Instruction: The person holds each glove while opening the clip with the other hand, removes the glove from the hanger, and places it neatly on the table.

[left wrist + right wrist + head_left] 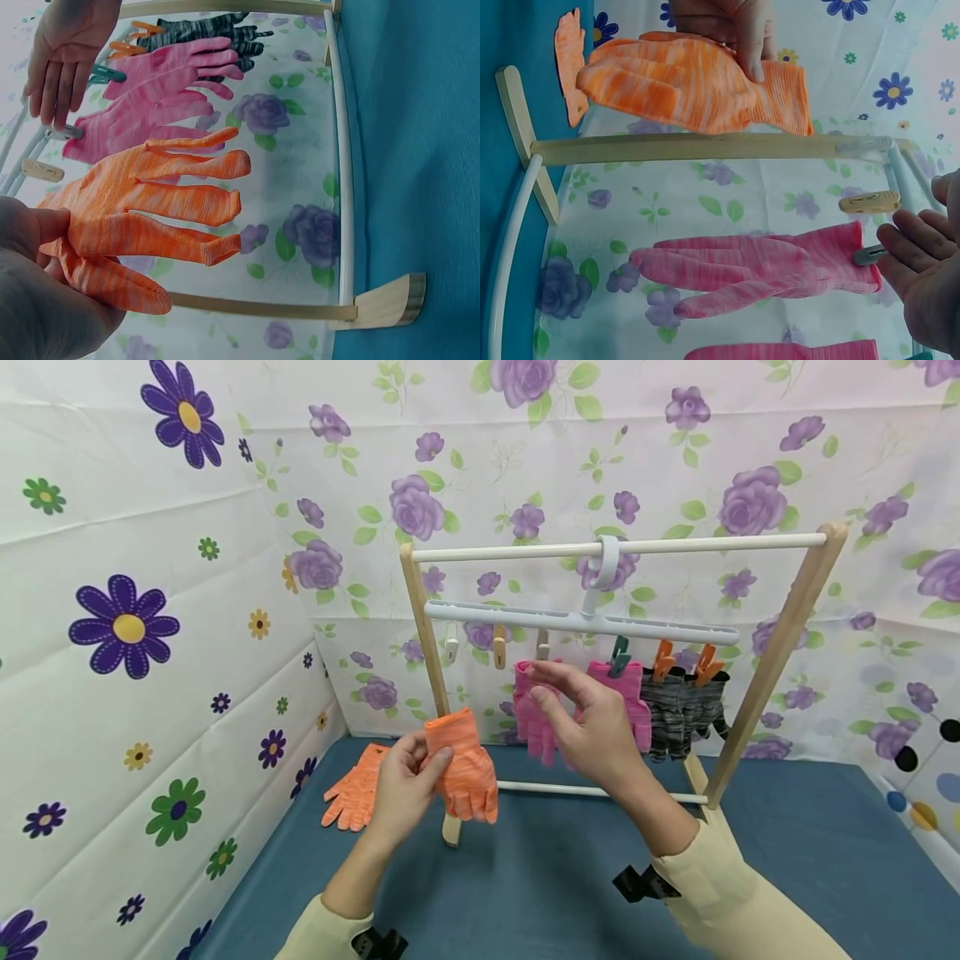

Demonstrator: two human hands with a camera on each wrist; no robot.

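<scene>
My left hand [401, 789] pinches an orange knit glove [463, 772] near its cuff, thumb on the front, and the glove's fingers hang down. In the right wrist view a beige clothespin [870, 202] hangs between that glove and a pink glove [780, 262]. My right hand [600, 731] is raised before the pink gloves with fingers extended and nothing held. Its fingertips are close to the grey clothespin [868, 255] that clips the nearer pink glove's cuff. A second orange glove [356, 789] lies flat on the table behind my left hand.
A white hanger [517, 617] hooks over the top bar of a wooden rack [780, 652]. Farther right, a green clothespin [618, 657] holds another pink glove, and orange clothespins [663, 661] hold grey-black gloves [667, 714]. A white clothespin [452, 643] hangs at the hanger's left end.
</scene>
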